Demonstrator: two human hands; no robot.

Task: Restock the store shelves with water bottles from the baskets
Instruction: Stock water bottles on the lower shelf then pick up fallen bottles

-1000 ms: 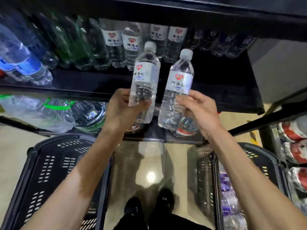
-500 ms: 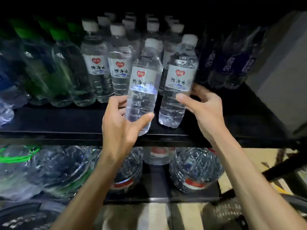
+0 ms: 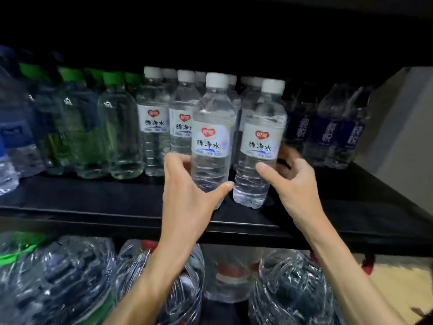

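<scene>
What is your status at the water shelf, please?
Hands: left hand grips left bottle, right hand grips right bottle. Both upright at front of black shelf, seating unclear. Matching white-capped row right behind them.

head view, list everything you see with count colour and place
left-hand bottle: one, clear, white cap and label, front of shelf
right-hand bottle: one, same look, beside it on the right
white-capped bottles: several, clear, rows behind the held two
green-capped bottles: several, clear greenish, left of those
dark-blue-label bottles: about three, right end of shelf
blue-label bottles: a few, blurred, far left
shelf: one, black, under all these
large jugs: several, clear, level below
left hand: grips the left-hand bottle
right hand: grips the right-hand bottle
</scene>
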